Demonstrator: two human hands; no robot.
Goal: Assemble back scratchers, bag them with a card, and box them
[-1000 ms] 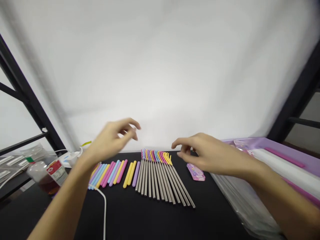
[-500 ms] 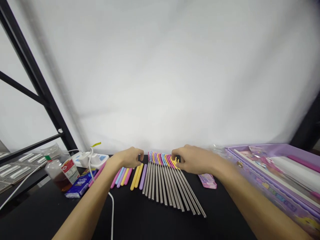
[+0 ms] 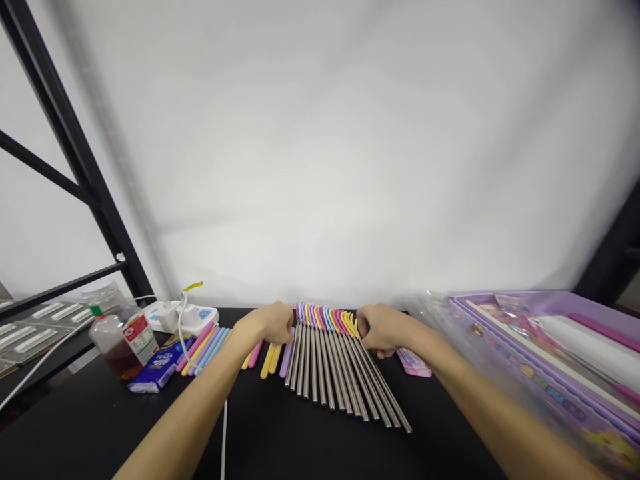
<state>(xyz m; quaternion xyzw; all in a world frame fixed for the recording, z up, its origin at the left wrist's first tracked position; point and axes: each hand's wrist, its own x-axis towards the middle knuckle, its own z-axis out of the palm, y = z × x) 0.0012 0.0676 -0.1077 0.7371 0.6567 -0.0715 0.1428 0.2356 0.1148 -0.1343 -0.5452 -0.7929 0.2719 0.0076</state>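
A fan of several metal rods [image 3: 330,373] lies side by side, like metal straws, with curved coloured tips [image 3: 330,317] along the wall end. My left hand [image 3: 274,322] is curled over the top of a purple stick [image 3: 287,362], at the left edge of the fan. Its fingertips are hidden, so what they hold, if anything, does not show. Against the yellow tips at the right edge, my right hand [image 3: 383,328] has its fingers bent inward. Whether it pinches a tip is hidden. Two yellow sticks [image 3: 270,362] lie left of the purple one.
Several coloured sticks [image 3: 205,350] lie near a power strip [image 3: 203,317], a white cable [image 3: 224,433], a blue packet [image 3: 160,367] and a bottle [image 3: 117,347]. On the right stand a pink packet [image 3: 414,363] and a purple box [image 3: 560,297] with clear plastic [image 3: 435,310] beside it.
My left hand has moved slightly right, onto the purple stick's top. My right hand has shifted right to the fan's outer edge, its fingers more curled. The fan stays in place.
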